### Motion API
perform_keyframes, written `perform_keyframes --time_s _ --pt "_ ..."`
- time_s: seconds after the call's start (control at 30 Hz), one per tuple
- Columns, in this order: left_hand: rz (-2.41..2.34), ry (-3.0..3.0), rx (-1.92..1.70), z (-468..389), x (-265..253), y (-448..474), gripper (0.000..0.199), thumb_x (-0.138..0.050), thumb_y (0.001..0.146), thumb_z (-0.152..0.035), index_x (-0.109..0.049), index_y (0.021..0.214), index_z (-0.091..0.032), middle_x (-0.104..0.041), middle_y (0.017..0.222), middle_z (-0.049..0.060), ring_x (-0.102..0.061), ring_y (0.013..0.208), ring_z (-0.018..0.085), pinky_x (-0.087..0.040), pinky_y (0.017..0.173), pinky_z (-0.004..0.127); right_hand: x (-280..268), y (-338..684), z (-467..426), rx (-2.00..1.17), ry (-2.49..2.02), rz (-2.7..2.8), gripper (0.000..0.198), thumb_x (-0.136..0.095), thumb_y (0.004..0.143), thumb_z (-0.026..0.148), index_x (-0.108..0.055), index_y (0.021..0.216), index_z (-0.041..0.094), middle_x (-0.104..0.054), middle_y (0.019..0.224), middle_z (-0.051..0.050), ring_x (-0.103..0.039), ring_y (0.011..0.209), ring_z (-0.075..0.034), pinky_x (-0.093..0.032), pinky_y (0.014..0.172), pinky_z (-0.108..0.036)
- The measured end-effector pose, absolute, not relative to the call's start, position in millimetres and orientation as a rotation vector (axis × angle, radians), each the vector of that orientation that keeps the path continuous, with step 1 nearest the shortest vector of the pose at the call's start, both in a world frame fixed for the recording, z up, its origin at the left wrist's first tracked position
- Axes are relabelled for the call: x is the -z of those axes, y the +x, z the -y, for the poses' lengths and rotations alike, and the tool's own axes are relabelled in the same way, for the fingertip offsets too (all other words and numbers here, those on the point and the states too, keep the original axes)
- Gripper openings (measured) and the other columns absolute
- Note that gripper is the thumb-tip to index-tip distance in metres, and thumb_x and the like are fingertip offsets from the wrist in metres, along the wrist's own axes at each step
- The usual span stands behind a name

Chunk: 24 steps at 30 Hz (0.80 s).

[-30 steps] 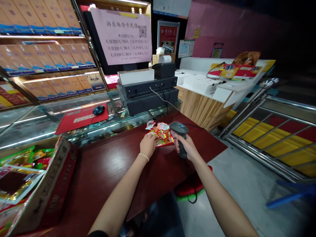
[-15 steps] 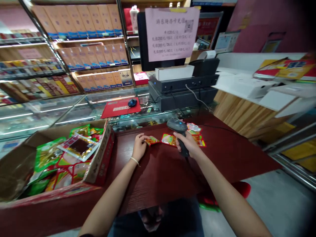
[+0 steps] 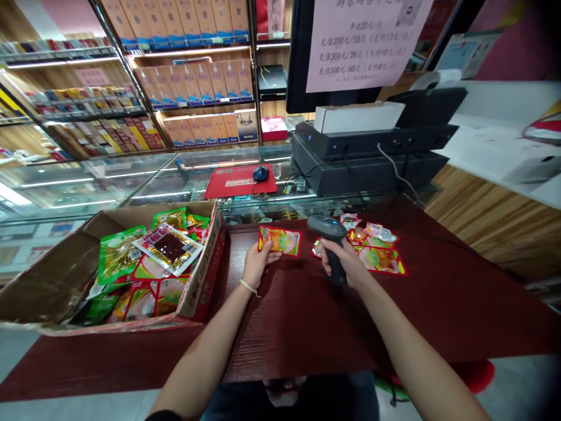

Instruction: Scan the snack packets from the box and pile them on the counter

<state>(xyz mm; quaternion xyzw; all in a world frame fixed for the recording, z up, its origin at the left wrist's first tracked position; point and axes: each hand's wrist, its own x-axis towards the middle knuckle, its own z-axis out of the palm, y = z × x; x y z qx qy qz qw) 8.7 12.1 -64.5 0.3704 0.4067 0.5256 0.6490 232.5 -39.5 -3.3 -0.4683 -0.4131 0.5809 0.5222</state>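
Note:
My left hand (image 3: 259, 261) pinches the near left end of a red-edged snack packet (image 3: 284, 242), thumb on top and fingers beneath. The packet's printed face is turned up, just over the dark red table. In my right hand (image 3: 344, 260) is a black barcode scanner (image 3: 326, 226), gripped by its handle; a blue light shows on top and its head points left, toward the packet. Right behind the scanner, more snack packets (image 3: 382, 260) lie in a loose group, partly hidden by my hand.
An open cardboard box (image 3: 214, 257) full of snack packets stands at the left. Behind the table are a glass counter with a red mouse pad (image 3: 223, 182) and mouse (image 3: 260, 173), a black cash drawer (image 3: 324, 175) and a monitor with a pink sheet (image 3: 363, 52). Shelves of boxes line the back.
The packet in my left hand now lies face up in fuller view, apart from the group at the right. My view has shifted left and down. The scanner remains in my right hand.

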Motion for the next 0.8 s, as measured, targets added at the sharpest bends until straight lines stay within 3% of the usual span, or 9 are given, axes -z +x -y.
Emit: perform_keyframes --time_s 0.1,0.33,0.53,0.67,0.8 --pt "-0.895 0.818 -1.202 -10 63 7 0.044 -0.073 0.077 -0.043 -0.058 0.104 -0.012 -0.073 0.094 0.013 -0.073 0.076 0.020 -0.058 0.078 0.035 3 237 42 -1.376 -1.116 0.992 0.039 -0.068 0.080 0.048 -0.052 0.061 0.019 -0.053 0.051 0.003 -0.046 0.036 -0.009 -0.038 0.033 -0.021" --pt "-0.661 0.828 -1.282 -6 55 -4 0.030 -0.060 0.087 -0.031 -0.054 0.115 -0.023 -0.059 0.133 0.008 -0.058 0.122 0.022 -0.045 0.106 0.044 1 235 43 -1.372 -1.115 1.034 0.039 -0.066 0.083 0.047 -0.052 0.060 0.019 -0.052 0.051 0.002 -0.046 0.035 -0.009 -0.037 0.033 -0.021" --pt "-0.753 0.790 -1.184 -5 52 -13 0.022 -0.059 0.087 -0.026 -0.058 0.108 -0.020 -0.067 0.117 0.008 -0.060 0.120 0.022 -0.043 0.109 0.042 2 234 45 -1.385 -1.082 1.029 0.036 -0.066 0.082 0.048 -0.053 0.065 0.020 -0.052 0.052 0.003 -0.045 0.036 -0.010 -0.036 0.033 -0.021" --pt "-0.742 0.773 -1.172 -3 52 -12 0.024 -0.067 0.078 -0.017 -0.066 0.102 -0.016 -0.067 0.122 0.009 -0.057 0.124 0.022 -0.039 0.112 0.038 2 235 46 -1.386 -1.082 1.032 0.035 -0.066 0.083 0.048 -0.054 0.066 0.020 -0.052 0.053 0.003 -0.046 0.036 -0.010 -0.037 0.033 -0.021" --pt "-0.722 0.848 -1.098 -2 53 -10 0.035 -0.069 0.075 -0.015 -0.069 0.110 -0.016 -0.063 0.130 0.011 -0.052 0.129 0.023 -0.034 0.115 0.039 1 234 46 -1.382 -1.097 1.039 0.036 -0.066 0.082 0.049 -0.056 0.065 0.019 -0.052 0.052 0.003 -0.046 0.036 -0.010 -0.037 0.033 -0.021"
